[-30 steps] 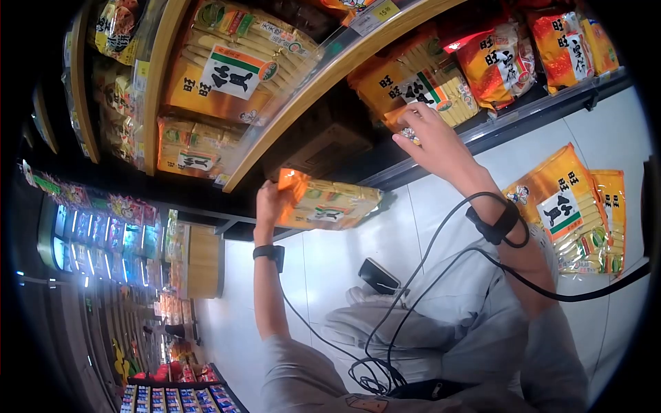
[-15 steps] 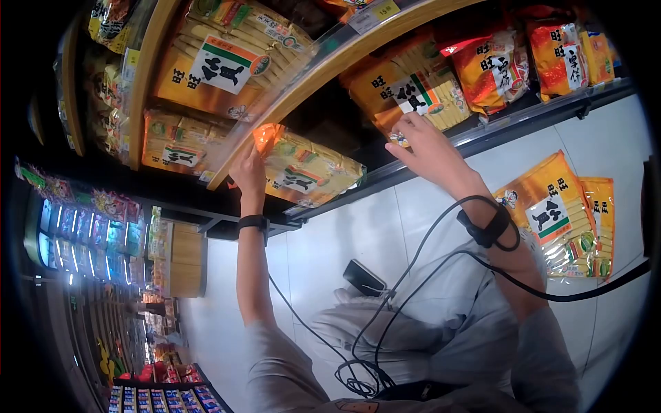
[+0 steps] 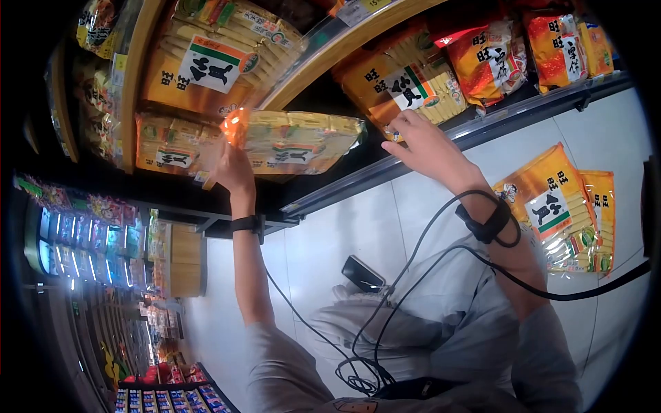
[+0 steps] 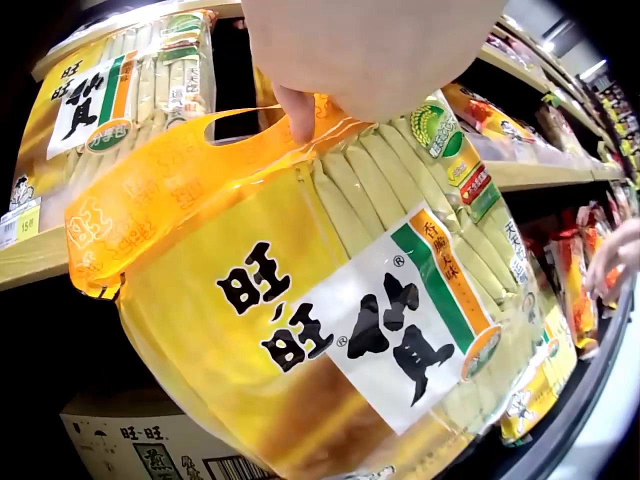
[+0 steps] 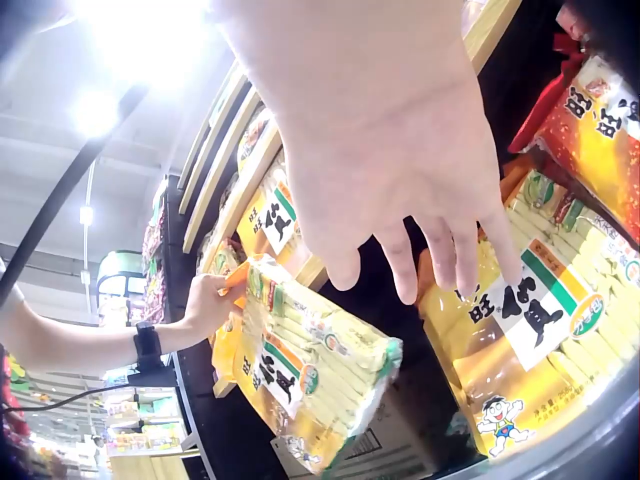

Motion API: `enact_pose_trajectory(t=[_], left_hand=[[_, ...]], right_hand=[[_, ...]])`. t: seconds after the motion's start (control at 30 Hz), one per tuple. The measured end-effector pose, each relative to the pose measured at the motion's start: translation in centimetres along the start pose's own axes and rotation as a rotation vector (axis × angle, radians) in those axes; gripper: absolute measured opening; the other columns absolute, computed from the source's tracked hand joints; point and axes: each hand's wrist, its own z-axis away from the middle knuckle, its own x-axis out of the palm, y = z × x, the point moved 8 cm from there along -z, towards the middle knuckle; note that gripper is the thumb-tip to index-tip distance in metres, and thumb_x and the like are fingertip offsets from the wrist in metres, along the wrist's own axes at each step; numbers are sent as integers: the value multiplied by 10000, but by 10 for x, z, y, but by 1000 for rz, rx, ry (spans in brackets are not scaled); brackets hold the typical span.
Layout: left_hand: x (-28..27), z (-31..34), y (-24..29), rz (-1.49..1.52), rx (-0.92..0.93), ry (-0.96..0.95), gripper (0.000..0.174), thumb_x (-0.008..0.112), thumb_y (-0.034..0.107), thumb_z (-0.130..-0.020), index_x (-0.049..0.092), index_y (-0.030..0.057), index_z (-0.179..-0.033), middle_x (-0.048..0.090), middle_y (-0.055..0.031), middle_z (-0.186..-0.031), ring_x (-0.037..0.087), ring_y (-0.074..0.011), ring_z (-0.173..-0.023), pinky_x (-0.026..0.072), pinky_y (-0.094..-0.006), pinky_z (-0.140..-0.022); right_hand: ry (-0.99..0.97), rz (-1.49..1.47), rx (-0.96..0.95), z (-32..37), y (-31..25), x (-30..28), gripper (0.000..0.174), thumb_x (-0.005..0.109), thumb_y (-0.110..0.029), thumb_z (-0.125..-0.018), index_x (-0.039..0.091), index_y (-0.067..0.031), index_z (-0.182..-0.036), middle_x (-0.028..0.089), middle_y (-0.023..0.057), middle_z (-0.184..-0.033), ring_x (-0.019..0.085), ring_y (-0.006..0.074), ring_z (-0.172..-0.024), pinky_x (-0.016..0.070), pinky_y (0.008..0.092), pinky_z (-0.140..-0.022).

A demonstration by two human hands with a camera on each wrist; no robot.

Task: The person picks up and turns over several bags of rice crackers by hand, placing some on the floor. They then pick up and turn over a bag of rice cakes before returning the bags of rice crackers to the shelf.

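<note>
My left hand (image 3: 235, 167) grips the orange handle end of a yellow snack bag (image 3: 296, 142), which hangs in front of the shelf edge. In the left wrist view the fingers curl through the handle hole of that bag (image 4: 300, 330). My right hand (image 3: 428, 148) rests at the lower edge of another yellow bag (image 3: 406, 86) on the bottom shelf. Seen from the right wrist, the right hand (image 5: 390, 170) has its fingers extended over that shelf bag (image 5: 530, 330); whether they press on it, I cannot tell.
Red and orange bags (image 3: 487, 62) stand farther right on the bottom shelf. Two yellow bags (image 3: 561, 213) lie on the floor at the right, a phone (image 3: 363, 274) near my legs. A cardboard box (image 4: 150, 440) sits low in the shelf. Black cables cross my lap.
My left hand has lifted the held bag up and to the left, from below the shelf edge to in front of it. The right hand has stayed by the shelf bag.
</note>
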Motion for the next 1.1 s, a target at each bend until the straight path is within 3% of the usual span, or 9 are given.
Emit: enact_pose_trajectory(t=[0.23, 0.4, 0.47, 0.53, 0.63, 0.77, 0.87, 1.0, 1.1], left_hand=[[36, 38, 89, 284, 284, -175, 259, 585, -15, -757, 666, 70, -987, 702, -56, -987, 681, -252, -738, 538, -344, -607], [65, 22, 96, 337, 121, -455, 213, 683, 119, -791, 683, 44, -990, 681, -110, -900, 591, -331, -830, 483, -398, -742], [64, 20, 91, 261, 212, -398, 295, 723, 238, -809, 696, 46, -1031, 698, -90, -932, 596, -329, -856, 472, -390, -760], [84, 23, 79, 272, 126, -545, 505, 789, 371, -743, 679, 33, -1100, 697, -121, -981, 604, -340, -942, 483, -405, -819], [99, 28, 72, 470, 33, -680, 905, 863, 520, -585, 569, -80, -1195, 636, -255, -1065, 578, -363, -1100, 455, -427, -960], [127, 31, 77, 463, -35, -783, 743, 932, 339, -511, 616, -57, -1054, 659, -260, -1002, 631, -393, -978, 507, -416, -858], [147, 32, 83, 189, -68, -935, 668, 881, 493, -556, 674, -40, -902, 684, -241, -912, 668, -373, -908, 532, -421, -811], [148, 34, 86, 70, -109, -889, 587, 805, 553, -637, 715, 7, -832, 698, -210, -849, 690, -340, -849, 544, -409, -768], [142, 34, 89, 107, -132, -748, 650, 795, 594, -634, 671, -40, -709, 663, -228, -721, 671, -380, -720, 535, -440, -667]], right_hand=[[-35, 22, 6, 6, -3, 8, 429, 567, -383, -932, 620, 25, -1052, 573, 205, -1066, 539, 350, -1072, 456, 435, -906], [-46, 36, -3, 7, -4, 8, 457, 544, -410, -940, 627, 27, -1047, 578, 206, -1060, 529, 349, -1091, 445, 444, -921], [-54, 37, 7, 6, -2, 8, 460, 543, -412, -940, 628, 27, -1049, 579, 204, -1061, 530, 348, -1091, 445, 442, -920], [-48, 51, 6, 5, 2, 9, 466, 538, -417, -941, 628, 28, -1047, 579, 205, -1063, 529, 348, -1094, 444, 444, -923], [-63, 69, 3, 5, 1, 13, 478, 529, -427, -943, 626, 30, -1048, 577, 209, -1072, 527, 349, -1103, 437, 449, -934], [-104, 70, -6, 8, -3, 18, 508, 500, -448, -955, 607, 31, -1084, 570, 219, -1096, 522, 352, -1116, 421, 453, -959], [-133, 47, 33, 6, -3, 20, 537, 473, -471, -964, 588, 31, -1115, 567, 224, -1106, 518, 357, -1123, 411, 453, -972], [-116, -1, 41, 6, -1, 19, 593, 423, -520, -972, 561, 29, -1148, 565, 232, -1123, 517, 362, -1133, 404, 457, -980], [-119, 17, 30, 6, 0, 21, 609, 402, -531, -976, 555, 28, -1163, 566, 236, -1125, 522, 367, -1125, 402, 459, -978]])
